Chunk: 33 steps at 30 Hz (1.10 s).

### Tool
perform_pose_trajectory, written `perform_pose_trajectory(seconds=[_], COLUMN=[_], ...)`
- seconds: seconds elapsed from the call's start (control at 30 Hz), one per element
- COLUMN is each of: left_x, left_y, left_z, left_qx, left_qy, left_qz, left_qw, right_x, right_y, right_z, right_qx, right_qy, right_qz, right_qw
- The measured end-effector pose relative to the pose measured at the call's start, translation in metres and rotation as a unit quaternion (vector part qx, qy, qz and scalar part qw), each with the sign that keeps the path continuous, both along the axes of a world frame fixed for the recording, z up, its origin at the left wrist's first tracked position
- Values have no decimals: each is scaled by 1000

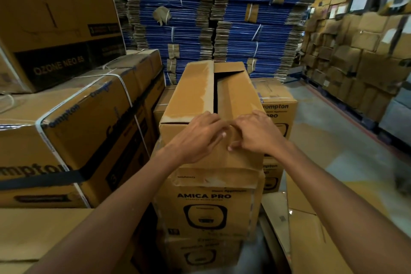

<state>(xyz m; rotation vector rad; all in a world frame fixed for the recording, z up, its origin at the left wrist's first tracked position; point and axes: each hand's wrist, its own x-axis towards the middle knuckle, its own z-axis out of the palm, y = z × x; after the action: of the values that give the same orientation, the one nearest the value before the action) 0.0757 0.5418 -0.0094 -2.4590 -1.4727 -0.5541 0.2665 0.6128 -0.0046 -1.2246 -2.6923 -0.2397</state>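
Well beyond your fingers, blue flat cartons (191,20) rise in tied stacks, and left of your fingers sit the big strapped boxes (77,127). Right under your fingers is the box (191,95), standing on the Amica Pro box (204,211), its top flaps parted along a dark seam (215,95) that runs away from your fingertips. Your left hand (198,138) lies on the near edge, fingers stretched flat, pressing the flap. Your right hand (255,133) is beside it, fingertips meeting the left ones at the seam, knuckles bent, thumb on the front face; I cannot tell whether it pinches anything.
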Motion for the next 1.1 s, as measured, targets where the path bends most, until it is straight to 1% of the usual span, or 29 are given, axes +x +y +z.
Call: perform_pose_trajectory(seconds=[0.07, 0.13, 0.2, 0.23, 0.27, 0.33, 0.37, 0.43, 0.47, 0.53, 0.6, 0.67, 0.73, 0.8, 0.83, 0.9, 0.93, 1.0, 1.07, 1.1], left_x=[7, 9, 8, 7, 7, 5, 2, -12, -24, -48, -70, -87, -95, -97, -98, -96, -93, -84, -66, -55], left_y=[7, 14, 22, 25, 27, 29, 29, 23, 20, 10, 2, -2, -5, -10, -10, -8, -7, 1, 14, 22], left_z=[8, 18, 27, 32, 39, 57, 67, 88, 95, 100, 92, 72, 51, 32, 27, 24, 26, 25, 18, 13], left_qx=[-10, -68, -132, -136, -121, -34, 12, 72, 87, 94, 49, -67, -181, -228, -238, -258, -272, -287, -242, -202], left_qy=[0, 9, 55, 95, 140, 196, 194, 160, 148, 156, 161, 104, 22, -72, -91, -53, -26, 6, 30, 45], left_qz=[-3, 11, 53, 77, 102, 148, 175, 244, 287, 373, 436, 464, 435, 360, 311, 229, 201, 162, 148, 146], left_qw=[1000, 998, 988, 983, 977, 969, 965, 954, 942, 910, 884, 877, 882, 902, 916, 937, 941, 944, 959, 967], right_x=[-1, -1, 0, 0, 1, 4, 6, 9, 9, 7, 4, 3, 5, 11, 17, 34, 44, 63, 73, 71], right_y=[-3, -5, -7, -7, -8, -9, -9, -10, -10, -10, -8, -5, -2, 3, 7, 18, 25, 35, 35, 30], right_z=[-1, -1, 1, 2, 3, 6, 8, 10, 10, 9, 9, 9, 12, 16, 19, 27, 29, 32, 32, 32], right_qx=[7, 9, 3, 1, 0, -6, -11, -21, -22, -22, -21, -25, -38, -55, -58, -45, -39, -30, -33, -51], right_qy=[-1, 9, 12, 10, 7, 3, 6, 6, 6, 11, 11, 5, -11, -28, -43, -87, -99, -95, -62, -30], right_qz=[-4, -3, -10, -14, -18, -21, -20, -27, -31, -34, -36, -32, -23, -24, -31, -50, -67, -107, -129, -117], right_qw=[1000, 1000, 1000, 1000, 1000, 1000, 1000, 999, 999, 999, 999, 999, 999, 998, 997, 994, 992, 989, 989, 991])
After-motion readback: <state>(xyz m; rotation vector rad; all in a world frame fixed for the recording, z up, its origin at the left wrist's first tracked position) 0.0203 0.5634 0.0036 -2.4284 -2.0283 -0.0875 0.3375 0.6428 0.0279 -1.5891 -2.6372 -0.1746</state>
